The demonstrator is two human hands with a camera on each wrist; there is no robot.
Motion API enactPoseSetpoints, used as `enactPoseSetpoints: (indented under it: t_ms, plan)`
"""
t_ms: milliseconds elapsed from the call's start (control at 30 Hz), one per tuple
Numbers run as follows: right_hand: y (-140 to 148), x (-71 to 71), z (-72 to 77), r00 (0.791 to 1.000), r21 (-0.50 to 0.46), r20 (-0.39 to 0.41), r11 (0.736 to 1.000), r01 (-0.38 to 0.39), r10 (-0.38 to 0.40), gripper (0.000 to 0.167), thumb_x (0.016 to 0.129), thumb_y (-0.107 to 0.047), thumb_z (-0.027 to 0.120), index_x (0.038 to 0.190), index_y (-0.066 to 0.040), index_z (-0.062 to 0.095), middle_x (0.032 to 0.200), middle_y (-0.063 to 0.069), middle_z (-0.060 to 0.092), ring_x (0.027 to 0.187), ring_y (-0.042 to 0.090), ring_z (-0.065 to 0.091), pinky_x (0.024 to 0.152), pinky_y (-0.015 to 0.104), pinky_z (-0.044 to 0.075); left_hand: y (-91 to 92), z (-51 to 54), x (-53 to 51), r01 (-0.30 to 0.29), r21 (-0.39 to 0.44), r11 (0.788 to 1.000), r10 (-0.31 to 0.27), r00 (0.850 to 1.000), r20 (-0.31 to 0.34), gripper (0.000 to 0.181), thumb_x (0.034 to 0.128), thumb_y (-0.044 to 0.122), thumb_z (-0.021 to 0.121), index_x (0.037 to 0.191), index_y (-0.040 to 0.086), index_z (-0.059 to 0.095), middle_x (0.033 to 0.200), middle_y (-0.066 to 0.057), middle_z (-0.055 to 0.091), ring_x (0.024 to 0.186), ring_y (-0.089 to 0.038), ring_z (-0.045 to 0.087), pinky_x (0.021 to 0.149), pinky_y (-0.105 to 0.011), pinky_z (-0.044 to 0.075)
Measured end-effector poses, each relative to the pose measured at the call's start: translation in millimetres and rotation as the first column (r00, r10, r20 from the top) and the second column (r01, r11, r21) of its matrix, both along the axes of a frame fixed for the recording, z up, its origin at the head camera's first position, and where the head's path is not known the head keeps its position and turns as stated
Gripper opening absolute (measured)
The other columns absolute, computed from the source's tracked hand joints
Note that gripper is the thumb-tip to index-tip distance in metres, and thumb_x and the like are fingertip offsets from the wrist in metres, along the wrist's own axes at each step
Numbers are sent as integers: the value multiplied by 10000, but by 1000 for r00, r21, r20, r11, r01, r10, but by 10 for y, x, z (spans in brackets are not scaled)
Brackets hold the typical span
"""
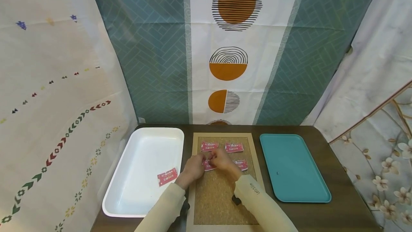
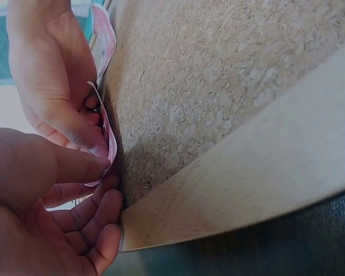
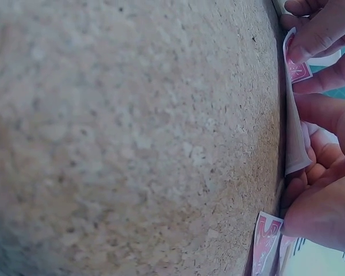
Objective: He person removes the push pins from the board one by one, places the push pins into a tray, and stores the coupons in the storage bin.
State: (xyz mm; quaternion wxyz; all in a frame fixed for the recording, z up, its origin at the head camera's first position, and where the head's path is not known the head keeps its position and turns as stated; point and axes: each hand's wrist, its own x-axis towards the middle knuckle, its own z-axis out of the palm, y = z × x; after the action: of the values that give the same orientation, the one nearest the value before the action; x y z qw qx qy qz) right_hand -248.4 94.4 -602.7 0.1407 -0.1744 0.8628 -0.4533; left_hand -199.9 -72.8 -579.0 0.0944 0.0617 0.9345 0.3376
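Both hands meet over a red-and-white paper coupon (image 1: 208,167) on a wood-framed cork board (image 1: 222,203). My left hand (image 1: 194,167) pinches one end of this coupon between thumb and fingers, as the left wrist view shows. Against it, beside the left hand, my right hand (image 1: 222,159) has its fingers curled at the paper; whether a small pin is between them is hidden. In the right wrist view the coupon (image 3: 296,135) stands slightly off the cork. Around it on the board are an upper left coupon (image 1: 210,146), an upper right coupon (image 1: 234,148) and a lower right coupon (image 1: 242,165).
Left of the board stands a white tray (image 1: 138,174) with a loose coupon (image 1: 167,177) in it. A teal tray (image 1: 297,167) lies to the right. Everything rests on a dark wooden table (image 1: 347,207), with patterned curtains behind and at both sides.
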Motion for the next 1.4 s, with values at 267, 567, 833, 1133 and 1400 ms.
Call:
enactPoseSetpoints:
  t_ms: [267,567,833,1133,1400]
  plan:
    - [0,-3,-9,1000,4,14,1000,15,-15,19,900,60,705,913,47,707,681,14,615,588,89,511,530,218,418,-1,18,16,14,-4,1000,-14,1000,-27,206,963,25,679,1165,-13,675,882,-119,693,674,-198,574,544,-307,448]
    - [-3,30,5,999,0,35,1000,28,-28,34,917,35,723,912,31,690,697,26,612,604,104,516,538,227,425,11,25,45,9,-3,1000,-9,1000,-22,213,964,22,686,1172,-24,672,880,-118,692,666,-191,573,541,-302,451]
    - [7,19,-3,1000,-5,11,1000,26,-26,46,897,60,700,934,36,691,701,27,606,605,108,512,553,242,423,15,9,38,-11,2,1000,11,1000,0,216,966,18,689,1180,-2,666,868,-106,669,669,-193,573,547,-309,463]
    - [21,9,-11,1000,24,0,1000,20,-20,60,920,24,703,966,-3,731,721,19,626,618,112,535,558,247,448,7,-13,19,-17,5,1000,17,1000,-5,213,965,9,680,1177,11,665,862,-96,661,666,-190,569,540,-304,457]
    - [23,14,-30,1000,37,-6,999,21,-21,37,955,-7,704,958,19,731,730,21,636,630,112,537,558,239,442,3,-29,15,-2,-17,1000,1,999,-38,194,968,23,667,1159,-9,677,880,-112,693,677,-190,581,537,-306,451]
